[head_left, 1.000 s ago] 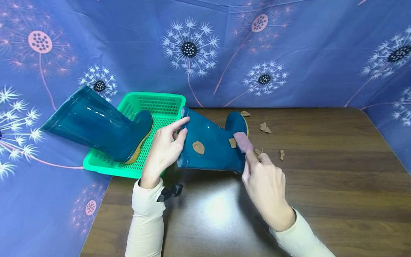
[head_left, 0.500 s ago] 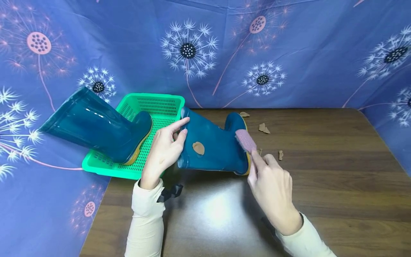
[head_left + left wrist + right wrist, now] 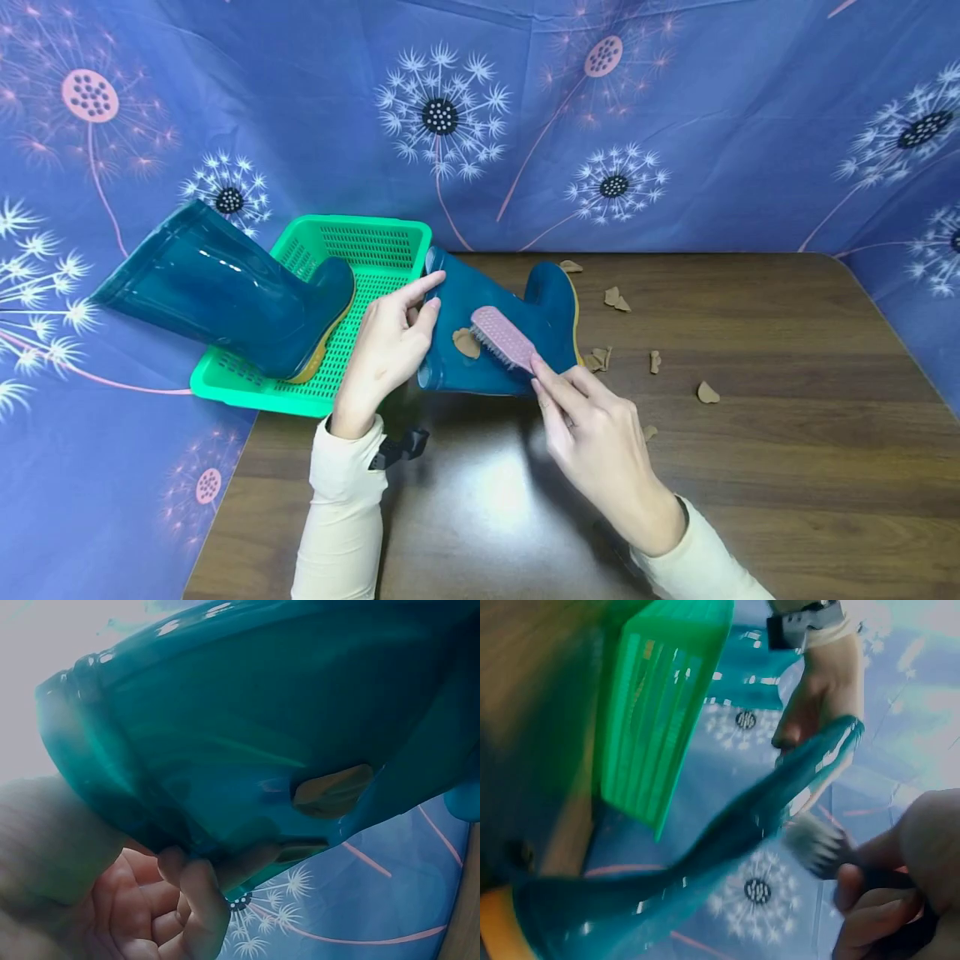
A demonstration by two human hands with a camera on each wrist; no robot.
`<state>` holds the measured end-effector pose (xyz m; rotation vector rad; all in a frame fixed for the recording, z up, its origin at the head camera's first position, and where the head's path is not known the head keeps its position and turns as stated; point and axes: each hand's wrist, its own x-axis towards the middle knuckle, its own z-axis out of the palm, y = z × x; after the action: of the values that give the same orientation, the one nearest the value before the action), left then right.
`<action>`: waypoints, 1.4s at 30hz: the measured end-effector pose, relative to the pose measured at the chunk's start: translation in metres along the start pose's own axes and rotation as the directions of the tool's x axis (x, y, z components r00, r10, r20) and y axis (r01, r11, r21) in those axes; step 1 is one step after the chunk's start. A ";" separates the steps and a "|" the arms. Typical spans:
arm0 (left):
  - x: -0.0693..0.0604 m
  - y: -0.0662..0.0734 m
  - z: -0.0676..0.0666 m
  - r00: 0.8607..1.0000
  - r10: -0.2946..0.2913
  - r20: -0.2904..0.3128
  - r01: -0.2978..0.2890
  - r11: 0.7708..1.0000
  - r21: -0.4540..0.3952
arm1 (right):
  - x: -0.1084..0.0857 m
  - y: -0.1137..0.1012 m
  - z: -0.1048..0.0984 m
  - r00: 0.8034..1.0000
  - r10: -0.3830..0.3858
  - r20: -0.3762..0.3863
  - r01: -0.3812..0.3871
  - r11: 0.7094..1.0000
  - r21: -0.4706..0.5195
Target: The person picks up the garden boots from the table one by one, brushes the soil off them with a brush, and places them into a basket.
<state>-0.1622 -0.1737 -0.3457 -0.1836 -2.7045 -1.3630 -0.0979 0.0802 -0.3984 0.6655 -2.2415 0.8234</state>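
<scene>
In the head view, a blue rubber boot (image 3: pixel 480 292) with a yellow sole lies on its side over the table. My left hand (image 3: pixel 390 342) holds its shaft by the top opening, index finger and thumb on the rim. A flat brown mud-like patch (image 3: pixel 467 342) sticks to the shaft. My right hand (image 3: pixel 600 433) grips a pink brush (image 3: pixel 504 335) by its handle, bristles down beside that patch; whether they touch it is unclear. In the right wrist view, the grey bristles (image 3: pixel 810 844) are close to the boot shaft. The left wrist view shows the brown patch (image 3: pixel 334 793) near my fingers.
A green plastic basket (image 3: pixel 375 242) stands to the left, with a second blue boot (image 3: pixel 225 292) leaning in it. Several brown flakes (image 3: pixel 617 299) lie on the wooden table (image 3: pixel 787 467) to the right. A blue dandelion-print cloth (image 3: pixel 712 100) hangs behind.
The brush has swept right off the foot, then come back left to the shaft. A brown piece near the ankle has left the boot, and more flakes show on the table at right.
</scene>
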 end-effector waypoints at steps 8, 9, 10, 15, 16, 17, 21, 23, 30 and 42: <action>0.003 0.000 0.004 1.000 0.001 0.001 -0.001 1.000 0.002 | 0.003 -0.014 0.006 0.999 -0.038 0.009 0.039 0.999 -0.039; 0.003 0.000 0.004 1.000 0.000 0.005 0.000 1.000 0.000 | 0.003 -0.014 0.005 1.000 -0.030 0.007 0.030 0.997 -0.068; 0.003 0.001 0.004 1.000 0.001 0.008 -0.001 1.000 -0.001 | 0.002 -0.015 0.005 1.000 -0.021 0.004 0.021 0.997 -0.072; 0.004 0.001 0.003 1.000 0.007 0.004 -0.007 1.000 0.004 | 0.000 -0.015 0.003 1.000 -0.024 0.012 0.025 0.995 -0.096; 0.005 0.001 0.003 1.000 0.007 0.004 -0.007 1.000 0.004 | 0.000 -0.014 0.003 1.000 -0.019 -0.003 0.018 0.993 -0.113; 0.005 0.001 0.003 1.000 0.005 0.006 -0.005 1.000 0.004 | 0.000 -0.013 0.002 1.000 -0.014 -0.018 0.011 0.991 -0.136; 0.003 0.003 0.002 1.000 -0.001 0.016 0.001 1.000 -0.011 | 0.000 -0.013 0.001 0.999 -0.031 -0.045 0.030 0.999 -0.031; 0.002 0.004 0.001 1.000 -0.005 0.013 0.005 1.000 -0.013 | -0.001 -0.012 0.002 0.998 -0.059 -0.020 0.059 0.998 0.011; 0.001 0.002 0.002 1.000 -0.014 0.021 0.014 1.000 -0.016 | -0.005 -0.008 0.004 0.999 -0.016 -0.044 0.015 1.000 -0.015; 0.000 0.002 0.001 1.000 -0.009 0.020 0.009 1.000 -0.013 | -0.007 -0.014 0.008 0.999 -0.027 -0.027 0.026 0.999 -0.019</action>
<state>-0.1617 -0.1715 -0.3449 -0.1877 -2.7163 -1.3888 -0.0879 0.0667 -0.4030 0.6705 -2.2089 0.7936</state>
